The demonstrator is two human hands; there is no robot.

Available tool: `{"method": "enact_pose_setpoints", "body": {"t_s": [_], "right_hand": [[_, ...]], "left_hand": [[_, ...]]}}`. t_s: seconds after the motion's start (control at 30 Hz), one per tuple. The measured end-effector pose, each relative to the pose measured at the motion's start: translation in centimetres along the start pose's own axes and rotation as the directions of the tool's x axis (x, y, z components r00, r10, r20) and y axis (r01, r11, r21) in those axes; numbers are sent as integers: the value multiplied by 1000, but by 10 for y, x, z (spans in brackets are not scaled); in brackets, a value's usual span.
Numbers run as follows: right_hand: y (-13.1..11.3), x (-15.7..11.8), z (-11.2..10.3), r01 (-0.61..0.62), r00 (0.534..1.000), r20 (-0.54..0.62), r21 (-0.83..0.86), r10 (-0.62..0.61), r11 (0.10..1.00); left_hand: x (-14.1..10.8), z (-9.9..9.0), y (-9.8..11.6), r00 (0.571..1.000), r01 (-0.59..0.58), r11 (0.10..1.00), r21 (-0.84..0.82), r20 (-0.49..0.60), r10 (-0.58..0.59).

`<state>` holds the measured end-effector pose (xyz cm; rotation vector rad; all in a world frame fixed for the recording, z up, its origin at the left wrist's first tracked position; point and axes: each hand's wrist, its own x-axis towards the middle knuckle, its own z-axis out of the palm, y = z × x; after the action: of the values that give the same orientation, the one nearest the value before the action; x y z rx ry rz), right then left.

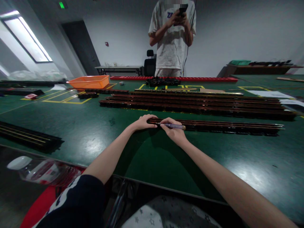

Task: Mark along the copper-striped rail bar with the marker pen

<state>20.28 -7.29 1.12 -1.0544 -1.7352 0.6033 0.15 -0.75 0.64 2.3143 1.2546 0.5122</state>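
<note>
A long dark strip assembly point(228, 126) with thin copper-coloured rods lies across the green table point(152, 158). My left hand point(144, 123) grips the strip's left end, its thumb and fingers on either side. Just right of it, my right hand point(174, 130) holds a slim pen-like tool point(174, 126) with a clear purplish barrel. The tool lies nearly flat, its tip pointing left at the strip close to my left fingertips. What the tip touches is too small to tell. Behind the strip is a wider stack of similar strips point(201, 104).
An orange tray point(89, 82) stands at the back left, near a long red rail point(201, 79). More dark strips point(28, 136) lie at the left edge. A plastic bottle point(45, 171) is at lower left. Across the table a person point(172, 41) holds a phone.
</note>
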Motion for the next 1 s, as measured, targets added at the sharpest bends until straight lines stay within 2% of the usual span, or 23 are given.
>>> {"method": "enact_pose_setpoints", "body": {"t_s": [0.47,0.7,1.0], "right_hand": [[3,0,-4,-33,999,43,13,33,999],[9,2,-11,-13,1000,25,27,13,1000],[9,2,-10,7,1000,3,51,-7,999]], "left_hand": [[-1,-1,3,1000,13,1000,-21,4,-13],[-1,0,1,1000,8,1000,-28,-3,-8],[-2,1,4,1000,-5,998,65,-25,7]]}}
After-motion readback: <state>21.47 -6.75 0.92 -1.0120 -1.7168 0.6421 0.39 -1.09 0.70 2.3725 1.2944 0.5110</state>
